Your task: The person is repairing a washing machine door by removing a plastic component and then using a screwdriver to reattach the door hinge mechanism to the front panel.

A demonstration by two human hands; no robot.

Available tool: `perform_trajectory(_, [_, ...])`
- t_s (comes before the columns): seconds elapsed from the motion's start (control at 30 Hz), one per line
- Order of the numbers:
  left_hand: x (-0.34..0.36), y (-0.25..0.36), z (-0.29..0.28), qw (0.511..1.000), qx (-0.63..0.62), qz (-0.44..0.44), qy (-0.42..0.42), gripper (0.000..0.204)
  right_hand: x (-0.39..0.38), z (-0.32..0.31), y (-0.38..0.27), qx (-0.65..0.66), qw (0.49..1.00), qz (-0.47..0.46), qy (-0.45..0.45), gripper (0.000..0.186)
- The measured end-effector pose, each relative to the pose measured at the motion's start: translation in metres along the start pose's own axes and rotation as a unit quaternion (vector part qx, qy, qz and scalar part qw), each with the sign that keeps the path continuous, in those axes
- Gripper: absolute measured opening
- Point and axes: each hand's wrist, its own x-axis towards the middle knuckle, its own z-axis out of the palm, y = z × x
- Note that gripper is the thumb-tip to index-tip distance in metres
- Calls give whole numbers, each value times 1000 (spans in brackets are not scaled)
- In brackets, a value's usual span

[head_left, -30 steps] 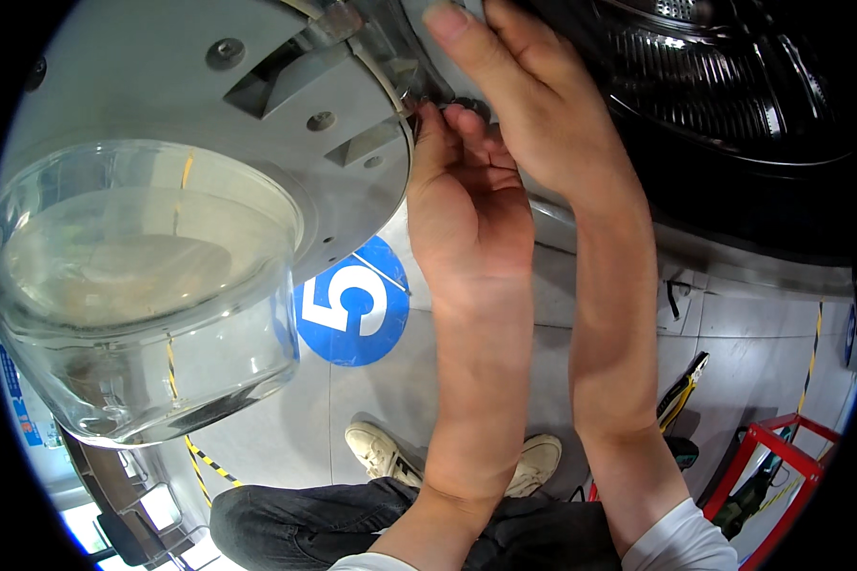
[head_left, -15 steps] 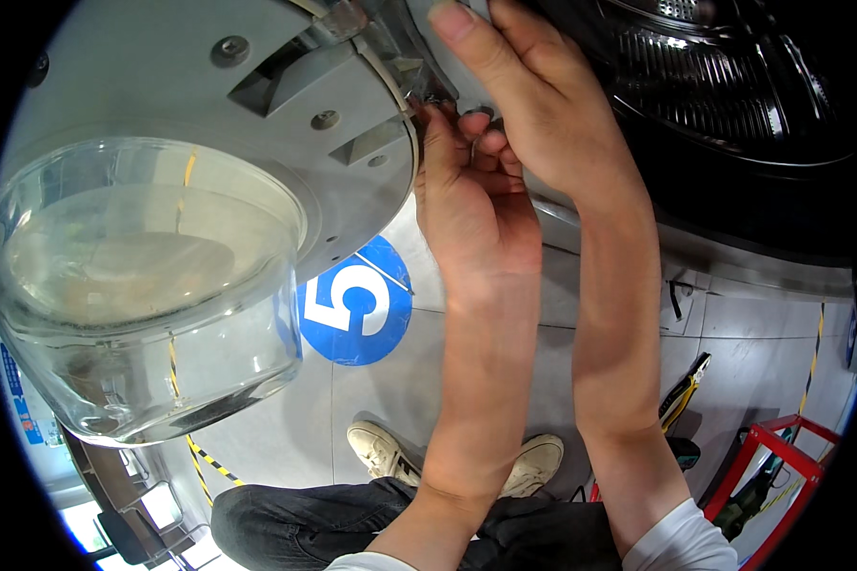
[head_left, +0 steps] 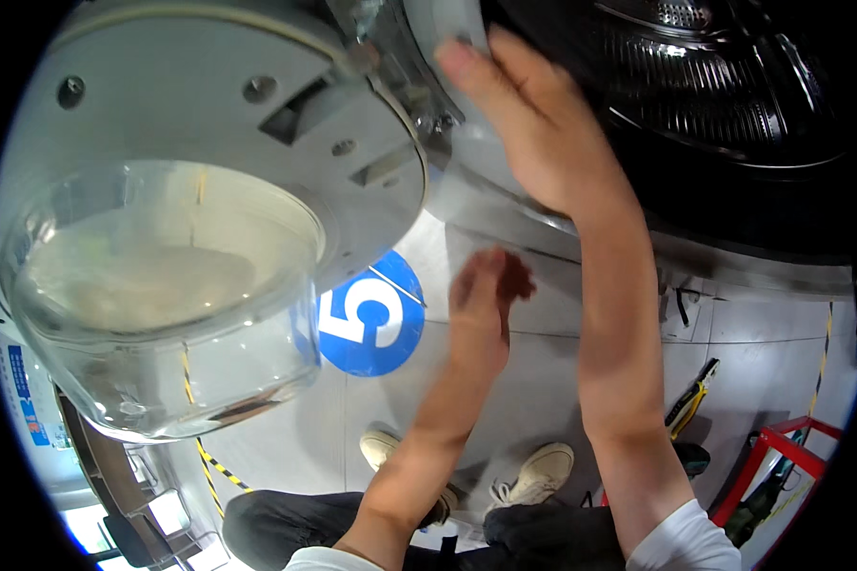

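A front-loading washing machine's open door [head_left: 195,119] fills the upper left, its clear glass bowl [head_left: 167,357] bulging toward me. Between the door and the light machine front, the metal hinge [head_left: 436,122] shows. My right hand [head_left: 548,128] rests on the front beside the black door seal [head_left: 724,205], thumb stretched out and apart; its other fingertips are partly hidden. Lower and apart from the machine, my left hand [head_left: 486,290] is over the floor, below the hinge. Its fingers look bent but are smeared by motion, and whether they hold anything cannot be made out.
The shiny metal drum [head_left: 705,86] lies at the upper right. On the tiled floor are a round blue marker [head_left: 371,328], a yellow-and-black hand tool [head_left: 692,398] and a red metal frame [head_left: 795,447]. A dark-topped table [head_left: 90,457] stands at the far left.
My left hand has come away from the hinge, down toward me. The right hand stays at the machine front. The door appears slightly farther right and lower in view.
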Motion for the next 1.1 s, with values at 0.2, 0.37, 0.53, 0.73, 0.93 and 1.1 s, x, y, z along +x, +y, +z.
perform_trajectory(0.2, [-6,-39,-93,982,166,-75,55,24,-5,5,-5,27,999,-22,16,38])
perform_trajectory(0.37, [7,-46,-145,954,261,-86,118,30,-8,5,-3,-9,998,-57,22,33])
perform_trajectory(0.53, [14,-37,-156,941,322,-59,89,36,-15,13,-7,-110,984,-97,101,27])
perform_trajectory(0.73, [-1,-13,-186,682,725,78,-65,34,-32,26,-5,-162,952,-184,184,42])
perform_trajectory(0.93, [-30,16,-240,589,749,98,-286,20,-88,24,5,-214,932,-244,158,32])
perform_trajectory(1.1, [-56,42,-271,523,797,-6,-301,17,-169,94,43,-244,935,-75,-245,21])
